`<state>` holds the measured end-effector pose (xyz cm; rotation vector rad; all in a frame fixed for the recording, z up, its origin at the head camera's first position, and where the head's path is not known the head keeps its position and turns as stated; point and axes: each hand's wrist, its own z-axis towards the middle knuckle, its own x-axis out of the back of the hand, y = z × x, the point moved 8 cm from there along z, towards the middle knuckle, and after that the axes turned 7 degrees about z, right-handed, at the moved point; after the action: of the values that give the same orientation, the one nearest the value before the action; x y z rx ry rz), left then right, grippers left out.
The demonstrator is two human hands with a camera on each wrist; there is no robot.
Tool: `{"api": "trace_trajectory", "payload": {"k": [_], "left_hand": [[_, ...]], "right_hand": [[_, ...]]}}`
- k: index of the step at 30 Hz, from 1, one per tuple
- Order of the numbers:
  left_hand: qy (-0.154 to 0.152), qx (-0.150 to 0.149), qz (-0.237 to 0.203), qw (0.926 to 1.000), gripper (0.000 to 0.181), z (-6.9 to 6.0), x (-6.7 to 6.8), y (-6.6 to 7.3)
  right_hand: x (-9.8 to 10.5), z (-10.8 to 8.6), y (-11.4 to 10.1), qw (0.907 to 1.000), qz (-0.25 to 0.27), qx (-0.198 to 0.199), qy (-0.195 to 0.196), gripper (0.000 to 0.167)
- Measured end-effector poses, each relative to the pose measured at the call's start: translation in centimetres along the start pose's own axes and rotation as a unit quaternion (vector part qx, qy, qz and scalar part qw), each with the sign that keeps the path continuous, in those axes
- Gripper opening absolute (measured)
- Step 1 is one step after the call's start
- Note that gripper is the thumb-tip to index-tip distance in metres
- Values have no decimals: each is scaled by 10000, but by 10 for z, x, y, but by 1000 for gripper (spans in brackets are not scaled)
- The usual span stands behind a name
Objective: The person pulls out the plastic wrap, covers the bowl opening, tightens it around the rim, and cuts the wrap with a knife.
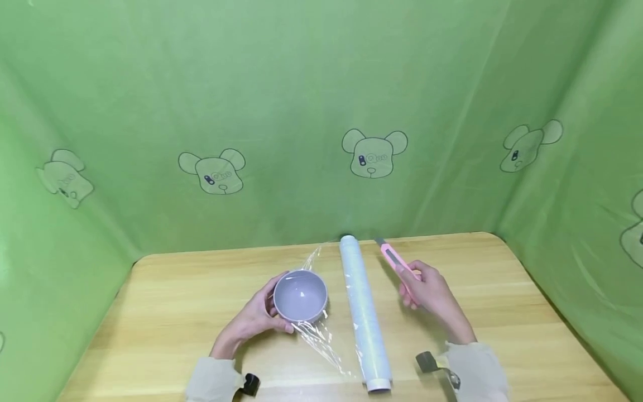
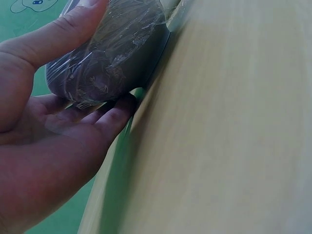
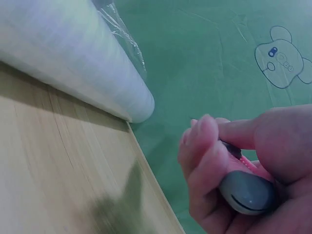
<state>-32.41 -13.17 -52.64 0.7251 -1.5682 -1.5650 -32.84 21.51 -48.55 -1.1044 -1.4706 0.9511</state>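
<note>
A grey-purple bowl (image 1: pixel 300 297) has clear plastic wrap (image 1: pixel 321 343) drawn across it, which stretches right to a long roll of plastic wrap (image 1: pixel 365 312). My left hand (image 1: pixel 258 310) grips the bowl's left side, thumb near the front rim. In the left wrist view, wrinkled film covers the bowl (image 2: pixel 112 58) between thumb and fingers. Right of the roll, my right hand (image 1: pixel 427 287) holds a pink utility knife (image 1: pixel 399 265) above the table, its blade pointing away at the far edge. The right wrist view shows the knife's grey end (image 3: pixel 248 192) within the curled fingers.
The wooden table (image 1: pixel 176 312) ends at a green curtain (image 1: pixel 301 111) with printed bear heads, which also encloses both sides. The roll lies from the back edge toward the front, between my hands. Dark wrist straps with cameras sit on both sleeves.
</note>
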Motion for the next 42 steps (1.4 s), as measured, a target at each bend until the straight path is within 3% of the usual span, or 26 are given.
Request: {"api": "trace_trajectory", "payload": {"k": [6,9,15,17,19,22,26,30,35,38,42], "left_hand": [[-127,42,-99,9999,127,-3,-2,-2],[-252,40,-176,9995,129,-3,-1,-2],[-797,-188,-56,9966,124,-9,8,16],[-718,-147,196,9971,119,-10,15,25],[-441,0,519,9977,110,-7,22,34],[45,274,1145,9930,90,6,26,48],[340,551,1995,9778,71,35,20,66],[150,656,2510,9656,64,66,4,82],[-183,1060,2690,9571,62,94,-11,84],[-171,1365,2856,9484,61,107,-15,83],[-113,1524,3137,9372,57,125,-20,84]], "right_hand": [[-19,4,-6,9991,194,160,-343,51],[-30,8,-14,9988,201,203,-405,46],[-55,23,-45,9982,-28,380,-473,52],[-66,29,-55,9974,-82,452,-559,55],[-78,34,-62,9969,-79,431,-646,55],[-94,42,-64,9971,-25,284,-710,55],[-108,50,-58,9975,-57,185,-681,54],[-111,52,-53,9974,-123,175,-688,54],[-105,51,-51,9970,-398,212,-633,53],[-99,51,-51,9960,-576,216,-654,54],[-96,52,-52,9947,-675,226,-743,55]]}}
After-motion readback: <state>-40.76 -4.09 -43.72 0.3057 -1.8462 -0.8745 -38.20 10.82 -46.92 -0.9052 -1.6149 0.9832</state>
